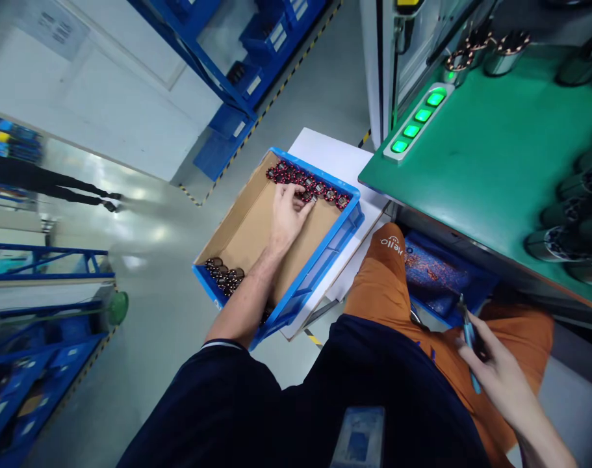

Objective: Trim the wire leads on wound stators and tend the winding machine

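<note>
My left hand point(288, 211) reaches into a blue crate point(300, 292) lined with cardboard, its fingers pinched at a small wound coil part point(311, 197) beside a row of similar red-and-dark parts point(329, 194) along the crate's far right side. More dark coil parts point(222, 276) lie in the crate's left corner. Over my right thigh, my right hand point(488, 357) is wrapped round a pair of pliers point(469, 331) with light blue handles, its metal tip pointing up and away.
At right, a green worktable point(495, 149) holds a green-lit button strip point(419, 122) and several metal stators point(507, 53). Below its edge is a blue tray point(437, 276) with copper-coloured scraps. Blue shelves point(257, 58) stand beyond; a person's legs point(56, 185) show far left.
</note>
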Available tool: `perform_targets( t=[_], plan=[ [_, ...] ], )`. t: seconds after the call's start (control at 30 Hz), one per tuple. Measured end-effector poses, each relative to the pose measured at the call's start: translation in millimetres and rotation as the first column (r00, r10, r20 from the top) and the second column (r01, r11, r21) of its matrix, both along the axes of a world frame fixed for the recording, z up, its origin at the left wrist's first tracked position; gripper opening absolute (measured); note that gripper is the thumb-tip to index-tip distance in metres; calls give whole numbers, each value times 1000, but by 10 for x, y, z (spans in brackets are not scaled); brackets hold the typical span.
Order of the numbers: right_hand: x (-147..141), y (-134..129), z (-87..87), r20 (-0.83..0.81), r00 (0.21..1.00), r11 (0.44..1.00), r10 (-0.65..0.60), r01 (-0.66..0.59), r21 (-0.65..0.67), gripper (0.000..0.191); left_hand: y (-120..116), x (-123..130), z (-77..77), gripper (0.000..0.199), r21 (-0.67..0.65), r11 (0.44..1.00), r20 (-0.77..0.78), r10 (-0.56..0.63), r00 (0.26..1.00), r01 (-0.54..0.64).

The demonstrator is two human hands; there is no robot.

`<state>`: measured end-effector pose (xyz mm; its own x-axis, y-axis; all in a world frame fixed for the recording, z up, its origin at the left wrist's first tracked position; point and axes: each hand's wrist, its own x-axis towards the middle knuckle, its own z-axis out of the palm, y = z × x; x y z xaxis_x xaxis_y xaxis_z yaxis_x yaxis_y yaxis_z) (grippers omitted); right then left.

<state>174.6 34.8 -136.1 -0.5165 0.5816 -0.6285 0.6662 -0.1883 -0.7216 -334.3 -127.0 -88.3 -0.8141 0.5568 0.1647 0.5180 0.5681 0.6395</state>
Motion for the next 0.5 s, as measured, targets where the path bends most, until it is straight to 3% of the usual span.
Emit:
perform_targets(
  t=[0.07,0.1,0.17,0.23,0.3,0.37,0.43,0.5],
  plan=[
    [35,2,10,-89,986,964,-140,115,-240,92,-56,-5,-30,60,76,994,85,76,993,-83],
    [32,16,13,-109,968,913,-227,172,-371,88,-87,-21,-59,72,126,980,148,135,980,-154],
    [-37,70,6,-101,905,753,-413,277,-597,75,-142,-84,-139,83,223,919,280,258,924,-325],
    [-192,138,-11,-45,787,557,-615,393,-731,68,-163,-183,-225,87,283,844,360,346,866,-455],
    [-395,179,-17,52,635,371,-771,514,-773,64,-131,-304,-290,95,326,782,383,404,831,-531],
    [-582,168,8,147,517,234,-844,600,-765,59,-39,-426,-323,101,367,735,384,439,813,-570],
    [-703,104,74,193,500,189,-844,614,-766,59,105,-526,-328,101,396,719,370,444,816,-571],
    [-733,11,175,194,527,194,-827,593,-782,63,275,-586,-314,100,410,737,359,411,838,-537]
  ],
)
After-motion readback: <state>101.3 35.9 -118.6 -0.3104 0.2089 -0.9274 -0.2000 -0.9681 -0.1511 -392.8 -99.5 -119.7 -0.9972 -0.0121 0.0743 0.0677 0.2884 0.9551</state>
